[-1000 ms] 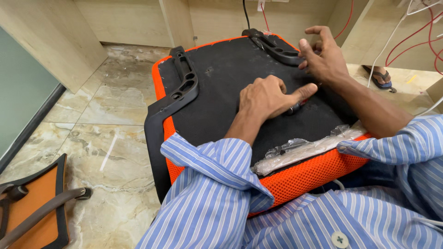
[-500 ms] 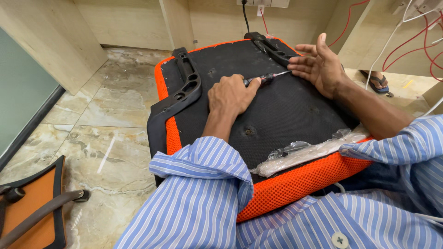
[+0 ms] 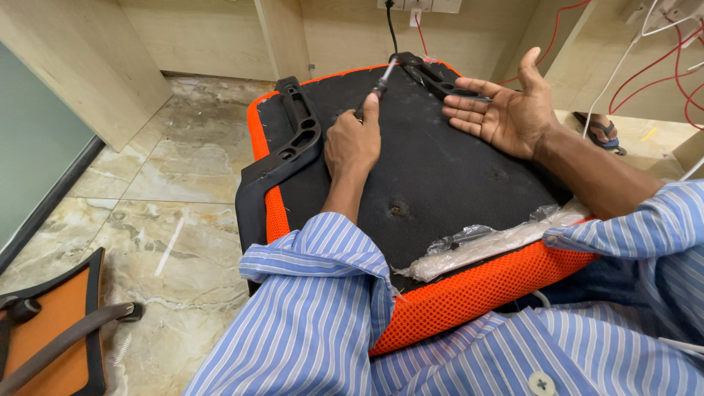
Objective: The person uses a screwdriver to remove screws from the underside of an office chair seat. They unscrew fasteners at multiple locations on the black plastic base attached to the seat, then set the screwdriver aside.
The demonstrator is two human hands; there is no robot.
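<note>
- The person is sitting with an upturned chair seat (image 3: 440, 183) lying across the lap, its black underside facing up and orange mesh showing at the near edge.
- Two black arm brackets are lying on that underside: the left bracket (image 3: 297, 136) along the left edge, the right bracket (image 3: 440, 77) at the far right corner.
- The right hand (image 3: 506, 110) is hovering released, palm up and fingers spread, just beside the right bracket and holding nothing.
- The left hand (image 3: 353, 143) is clenching a screwdriver (image 3: 378, 86), index finger lying along the handle, tip pointing toward the far end of the right bracket.
- Whether the tip is sitting in a screw is hard to tell from here.
- To drive well, the shaft should be standing square to the hole while the free hand is pressing the bracket flat.
- A clear plastic bag (image 3: 499, 238) of parts is resting at the near edge, well apart from the tool.
- Red cables (image 3: 660, 59) are hanging to the right, and a chair back (image 3: 51, 323) is lying on the marble floor (image 3: 176, 220); neither is blocking the hands.
</note>
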